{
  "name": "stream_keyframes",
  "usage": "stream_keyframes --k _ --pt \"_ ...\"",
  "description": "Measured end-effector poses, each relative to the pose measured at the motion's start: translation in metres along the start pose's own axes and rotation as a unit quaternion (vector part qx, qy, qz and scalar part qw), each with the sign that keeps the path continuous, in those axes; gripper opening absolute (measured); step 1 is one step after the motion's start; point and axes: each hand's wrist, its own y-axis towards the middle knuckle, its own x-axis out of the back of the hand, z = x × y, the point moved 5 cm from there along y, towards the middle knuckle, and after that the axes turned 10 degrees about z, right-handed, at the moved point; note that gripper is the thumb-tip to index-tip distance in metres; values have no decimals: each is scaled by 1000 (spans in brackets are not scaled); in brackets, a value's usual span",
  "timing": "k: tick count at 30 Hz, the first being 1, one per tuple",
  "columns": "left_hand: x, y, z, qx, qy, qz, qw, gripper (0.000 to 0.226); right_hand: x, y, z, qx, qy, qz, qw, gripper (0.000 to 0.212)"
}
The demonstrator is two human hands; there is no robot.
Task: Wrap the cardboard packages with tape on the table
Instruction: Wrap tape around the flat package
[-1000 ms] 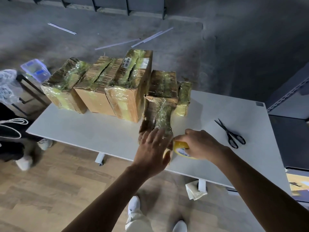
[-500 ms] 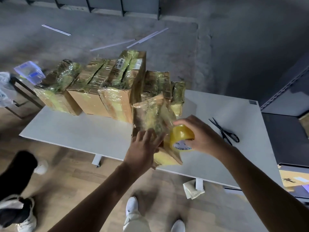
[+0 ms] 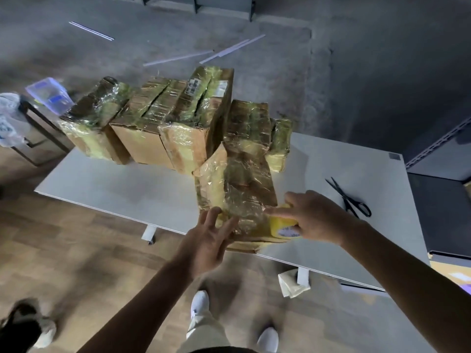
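One package (image 3: 237, 189) is propped at the near edge of the table (image 3: 114, 189), its far end raised and its near end brought right to the rim. It is judged to be tilted in this way so that tape can be passed beneath it without the whole being lifted.

The left hand (image 3: 206, 240) is laid against the near left corner with fingers straight and spread, and nothing is clasped. By this the package is steadied and, it seems, kept from sliding off toward the floor.

The roll (image 3: 284, 226) is gripped in the right hand (image 3: 316, 217), which is curled round it, while the forefinger is stretched out along the package's near right side. The roll is held close against the cardboard, probably so that the strip is kept taut and laid flat as it is drawn round. Whether a free strip runs from roll to package cannot be told, as the film there is crumpled and blurred.

Much glossy, wrinkled tape is already seen over the package, so the wrapping is judged well advanced.

Behind it, a row (image 3: 163, 123) of other packages is stood tight together toward the far left of the table, all sheathed in the same tape. They are taken to be finished and set out of the working space.

The scissors (image 3: 349, 200) are left flat to the right, well apart from the package, presumably kept at hand for the cut when the strip is ended.
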Motion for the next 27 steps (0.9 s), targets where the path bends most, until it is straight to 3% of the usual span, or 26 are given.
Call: stream_keyframes --k 3,6,8,11,15,18,20,23,27 --pt "-3 -8 2 6 4 -14 1000 62 -13 -5 -8 -7 13 4 1000 71" --pt "-13 -19 17 9 -56 -6 998 77 -18 -7 -18 -46 160 -6 986 79" --pt "-20 -24 24 21 -75 -9 997 75 -24 -7 -18 -58 239 -22 969 80" --pt "-26 -26 32 26 -71 -8 997 53 -24 -3 -11 -35 154 -7 987 75" --pt "-31 -28 40 39 -79 -7 996 49 -12 0 -14 -27 48 8 998 59" --pt "-32 -26 44 72 -76 -22 994 47 -11 6 -9 -30 32 12 999 57" --pt "-33 -25 46 84 -18 -25 996 47 -11 13 -1 -30 33 25 999 54" --pt "-31 -14 31 41 54 -48 997 37 -9 23 4 -67 44 57 995 48" --pt "-51 4 -9 -3 59 23 998 53 -8 29 9 -82 51 58 994 52"
